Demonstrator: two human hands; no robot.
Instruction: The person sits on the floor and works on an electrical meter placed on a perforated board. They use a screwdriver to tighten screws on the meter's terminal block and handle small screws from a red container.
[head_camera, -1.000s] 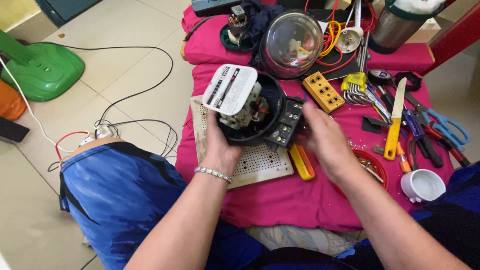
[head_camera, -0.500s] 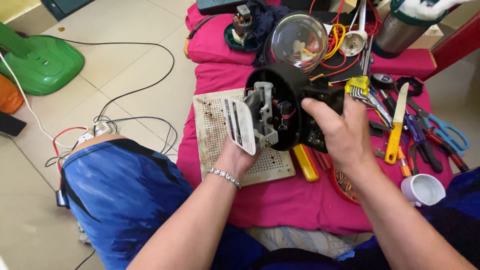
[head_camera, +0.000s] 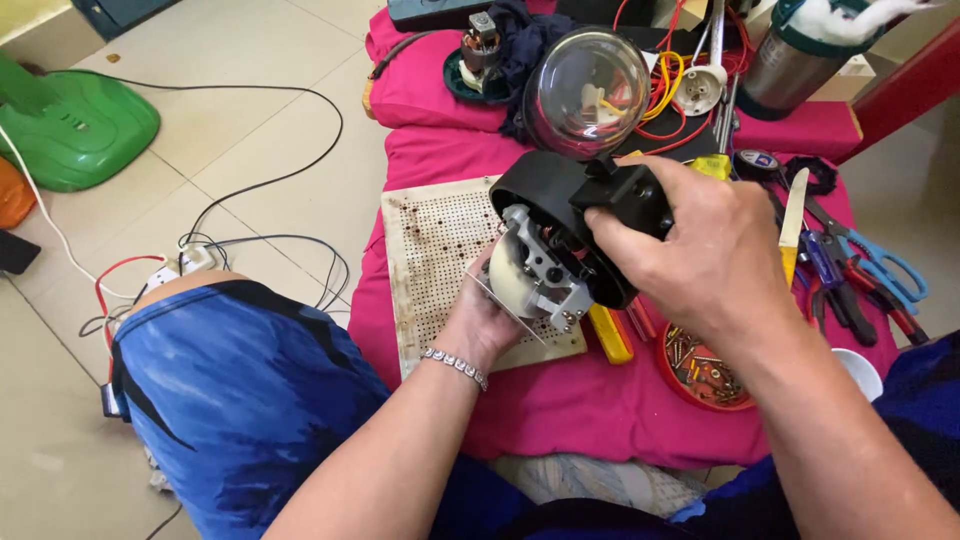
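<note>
Gripped black meter housing (head_camera: 560, 200) with my right hand (head_camera: 700, 250); left hand (head_camera: 485, 315) cupped mechanism (head_camera: 535, 275) from seven o'clock, axis tilted eleven-to-five.

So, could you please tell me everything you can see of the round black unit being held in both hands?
The round black unit looks like a plastic housing, tilted on its side above the perforated board. A pale metal mechanism with screws fills its open face. A boxy black block juts from its rim. The right hand grips that block; the left hand supports the mechanism from below.
</note>
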